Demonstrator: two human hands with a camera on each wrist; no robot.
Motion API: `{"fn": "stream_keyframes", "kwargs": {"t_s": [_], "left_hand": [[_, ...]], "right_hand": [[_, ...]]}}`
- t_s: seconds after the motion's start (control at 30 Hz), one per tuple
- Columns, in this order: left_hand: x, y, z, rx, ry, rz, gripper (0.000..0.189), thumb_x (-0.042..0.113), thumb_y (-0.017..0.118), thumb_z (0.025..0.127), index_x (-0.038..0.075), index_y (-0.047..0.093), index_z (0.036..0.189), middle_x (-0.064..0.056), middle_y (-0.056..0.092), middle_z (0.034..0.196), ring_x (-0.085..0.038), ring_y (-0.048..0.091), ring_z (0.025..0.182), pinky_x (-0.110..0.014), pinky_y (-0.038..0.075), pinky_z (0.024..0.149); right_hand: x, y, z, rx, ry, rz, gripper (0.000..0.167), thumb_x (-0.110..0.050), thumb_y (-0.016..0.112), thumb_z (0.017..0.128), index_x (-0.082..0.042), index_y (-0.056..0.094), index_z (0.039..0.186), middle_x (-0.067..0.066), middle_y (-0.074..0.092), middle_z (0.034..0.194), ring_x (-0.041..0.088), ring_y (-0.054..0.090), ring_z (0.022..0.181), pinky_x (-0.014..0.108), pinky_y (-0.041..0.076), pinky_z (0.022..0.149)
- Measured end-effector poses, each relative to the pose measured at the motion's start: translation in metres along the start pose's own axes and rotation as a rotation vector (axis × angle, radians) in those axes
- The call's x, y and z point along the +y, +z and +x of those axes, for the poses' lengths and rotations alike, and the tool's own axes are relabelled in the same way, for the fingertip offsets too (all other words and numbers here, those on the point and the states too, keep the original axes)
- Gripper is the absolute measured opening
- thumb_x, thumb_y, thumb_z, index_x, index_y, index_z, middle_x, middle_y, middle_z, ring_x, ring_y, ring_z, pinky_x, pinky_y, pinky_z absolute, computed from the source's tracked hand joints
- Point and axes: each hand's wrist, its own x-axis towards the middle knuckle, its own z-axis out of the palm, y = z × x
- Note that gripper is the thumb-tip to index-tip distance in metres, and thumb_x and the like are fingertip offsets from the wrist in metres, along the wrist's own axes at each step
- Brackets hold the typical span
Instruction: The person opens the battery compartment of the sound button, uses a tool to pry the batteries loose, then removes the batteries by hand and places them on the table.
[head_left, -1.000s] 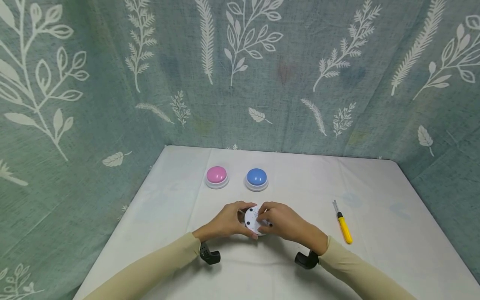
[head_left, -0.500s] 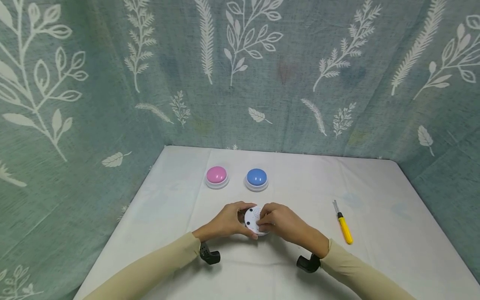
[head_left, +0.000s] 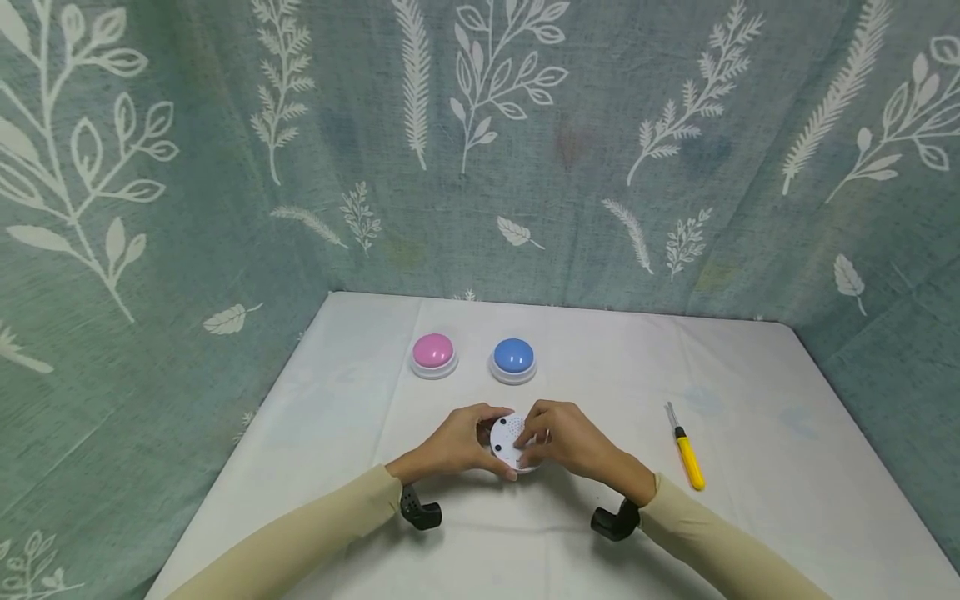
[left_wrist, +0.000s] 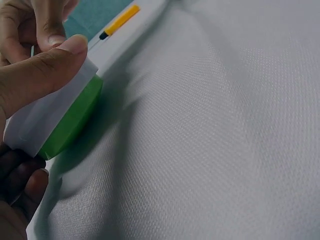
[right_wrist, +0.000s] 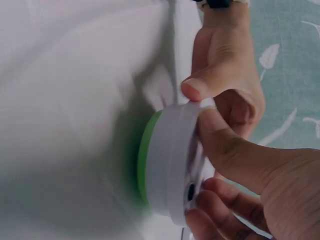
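Note:
A round push button (head_left: 506,433) lies upside down, its white underside with small holes and black feet facing up. Its green dome (left_wrist: 75,120) faces the tablecloth in the left wrist view. My left hand (head_left: 459,439) grips the rim from the left, thumb nearer me and fingers on the far side. My right hand (head_left: 576,443) bends over the right half of the underside. In the right wrist view, its thumb presses near the edge of the white base (right_wrist: 172,162) and its curled fingers touch the opposite part beside a black foot. The right hand covers part of the underside.
A pink push button (head_left: 433,351) and a blue push button (head_left: 513,357) stand dome up behind the hands. A yellow-handled screwdriver (head_left: 688,458) lies to the right. Patterned green curtain (head_left: 570,150) borders the white-covered table (head_left: 615,367).
My right hand's fingers shift slightly over the underside of the push button. The left hand keeps its grip in about the same place.

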Motion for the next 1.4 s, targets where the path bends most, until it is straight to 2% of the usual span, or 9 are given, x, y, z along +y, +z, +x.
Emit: {"fn": "stream_keyframes", "kwargs": {"t_s": [0.2,0.4,0.57,0.87,1.17,1.3,1.4], "left_hand": [[0.001,0.0,0.0,0.004,-0.002,0.011,0.099,0.047,0.1,0.06,0.012,0.06,0.144,0.01,0.063,0.113,-0.012,0.06,0.093,-0.025,0.053,0.078],[-0.001,0.001,0.0,-0.005,-0.007,-0.009,0.097,0.044,0.1,0.061,0.012,0.06,0.144,0.009,0.064,0.115,-0.011,0.063,0.092,-0.026,0.055,0.078],[-0.002,0.001,0.0,-0.008,-0.017,-0.019,0.098,0.044,0.1,0.061,0.011,0.059,0.144,0.008,0.064,0.116,-0.011,0.064,0.093,-0.027,0.056,0.079],[-0.002,0.0,0.0,-0.01,-0.021,-0.025,0.097,0.042,0.1,0.062,0.011,0.058,0.145,0.005,0.064,0.12,-0.012,0.064,0.093,-0.026,0.055,0.079],[-0.004,0.002,0.0,-0.011,-0.023,-0.031,0.098,0.044,0.1,0.061,0.014,0.058,0.145,0.008,0.064,0.118,-0.012,0.064,0.094,-0.027,0.056,0.079],[-0.004,0.001,-0.001,-0.009,-0.007,-0.017,0.099,0.045,0.1,0.06,0.014,0.059,0.144,0.009,0.064,0.118,-0.012,0.063,0.093,-0.026,0.055,0.079],[-0.004,0.001,-0.001,-0.005,0.016,-0.022,0.099,0.043,0.101,0.06,0.012,0.059,0.144,0.008,0.064,0.12,-0.011,0.063,0.095,-0.027,0.055,0.08]], "right_hand": [[0.0,-0.001,0.0,-0.024,-0.006,0.017,0.021,-0.012,0.091,0.077,-0.011,0.082,0.096,-0.001,0.066,0.096,0.011,0.064,0.079,0.023,0.055,0.069],[0.001,0.0,0.0,-0.002,0.018,0.008,0.022,-0.016,0.091,0.077,-0.013,0.082,0.097,0.0,0.068,0.094,0.016,0.063,0.082,0.024,0.052,0.069],[0.001,-0.001,0.0,-0.017,0.014,0.009,0.028,-0.018,0.093,0.076,-0.012,0.082,0.101,0.0,0.067,0.095,0.016,0.064,0.082,0.024,0.053,0.069],[0.002,-0.001,0.0,-0.003,0.031,-0.013,0.024,-0.016,0.091,0.079,-0.011,0.083,0.101,-0.001,0.068,0.095,0.019,0.063,0.085,0.024,0.051,0.07],[-0.002,-0.001,0.0,-0.022,0.036,-0.035,0.026,-0.015,0.091,0.08,-0.008,0.082,0.102,0.001,0.068,0.097,0.016,0.064,0.083,0.023,0.053,0.069],[-0.004,0.0,0.0,-0.046,-0.009,-0.136,0.025,-0.017,0.09,0.081,-0.007,0.082,0.102,0.0,0.068,0.098,0.014,0.063,0.087,0.024,0.054,0.074],[-0.008,0.001,-0.002,-0.057,-0.103,-0.266,0.022,-0.019,0.089,0.082,-0.007,0.082,0.099,-0.001,0.068,0.099,0.011,0.062,0.09,0.023,0.055,0.077]]}}
